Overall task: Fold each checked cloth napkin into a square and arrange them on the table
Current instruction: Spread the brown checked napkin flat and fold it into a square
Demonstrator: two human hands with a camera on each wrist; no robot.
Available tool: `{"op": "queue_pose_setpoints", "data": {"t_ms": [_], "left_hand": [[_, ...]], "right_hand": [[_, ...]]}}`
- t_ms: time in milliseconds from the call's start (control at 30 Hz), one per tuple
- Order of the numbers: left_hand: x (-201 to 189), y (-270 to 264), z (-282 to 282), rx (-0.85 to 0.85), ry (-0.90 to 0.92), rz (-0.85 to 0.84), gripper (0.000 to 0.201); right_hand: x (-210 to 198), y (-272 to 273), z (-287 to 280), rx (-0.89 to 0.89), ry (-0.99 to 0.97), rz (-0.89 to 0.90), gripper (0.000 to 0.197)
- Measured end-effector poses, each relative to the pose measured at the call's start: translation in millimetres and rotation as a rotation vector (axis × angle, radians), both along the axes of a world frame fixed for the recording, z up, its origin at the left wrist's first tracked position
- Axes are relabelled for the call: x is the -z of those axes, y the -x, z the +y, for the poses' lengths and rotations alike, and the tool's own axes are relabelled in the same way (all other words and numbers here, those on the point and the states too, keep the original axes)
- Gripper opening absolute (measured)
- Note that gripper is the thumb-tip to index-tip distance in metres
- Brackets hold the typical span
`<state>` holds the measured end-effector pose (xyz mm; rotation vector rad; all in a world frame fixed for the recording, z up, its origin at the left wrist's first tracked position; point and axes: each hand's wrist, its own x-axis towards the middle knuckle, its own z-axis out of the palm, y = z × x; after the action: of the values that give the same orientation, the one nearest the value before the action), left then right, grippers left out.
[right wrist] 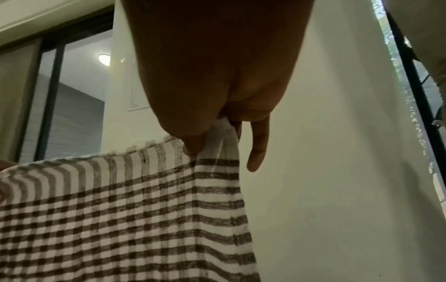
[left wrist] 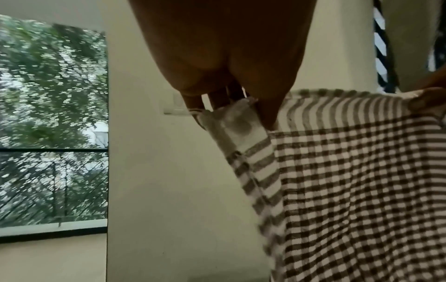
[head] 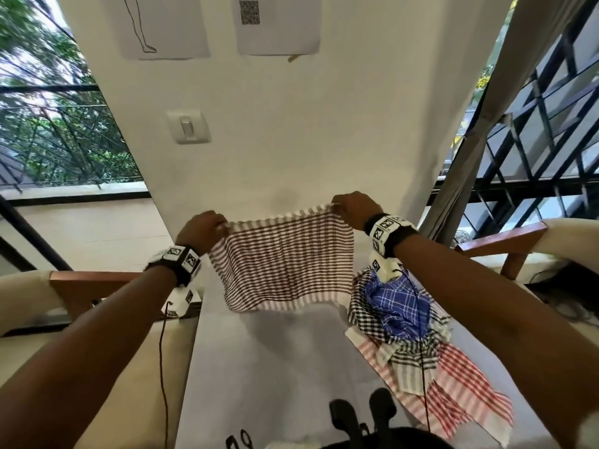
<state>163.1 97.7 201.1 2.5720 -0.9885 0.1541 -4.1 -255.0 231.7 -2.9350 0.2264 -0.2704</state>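
Spreading step: brown checked napkin [head: 282, 260] pinched by left hand [head: 202, 230], right hand [head: 355, 209] above table [head: 275, 367]; next, lowering flat.

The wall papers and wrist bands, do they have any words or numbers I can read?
No words or numbers can be read anywhere.
Right paper on the wall: a square code pattern, no letters.
Left paper: only a line drawing of a leg.
Left wrist band and right wrist band: black-and-white marker squares, no letters.
Light switch: no label visible.
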Motion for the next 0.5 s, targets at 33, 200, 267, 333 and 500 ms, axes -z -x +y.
{"op": "queue_pose_setpoints", "data": {"t_ms": [33,200,267,333,500], "left_hand": [[-4,-7,2,-0.032,0.028,-0.002,0.015],[-19,-7,21,-0.108,0.233,-0.006,0.013],[-18,8,35,-0.091,0.274,-0.014,0.012],[-8,30,53,-0.053,0.302,-0.035,0.008],[39,103,102,-0.047,0.315,0.055,0.017]], "right_hand": [[-2,-5,-4,0.022,0.0,-0.016,0.021],[-3,5,-5,0.103,-0.066,-0.152,0.019],[1,26,3,0.089,-0.117,-0.212,0.02],[11,52,13,0.062,-0.153,-0.288,0.028],[72,113,43,-0.017,-0.167,-0.259,0.034]]}}
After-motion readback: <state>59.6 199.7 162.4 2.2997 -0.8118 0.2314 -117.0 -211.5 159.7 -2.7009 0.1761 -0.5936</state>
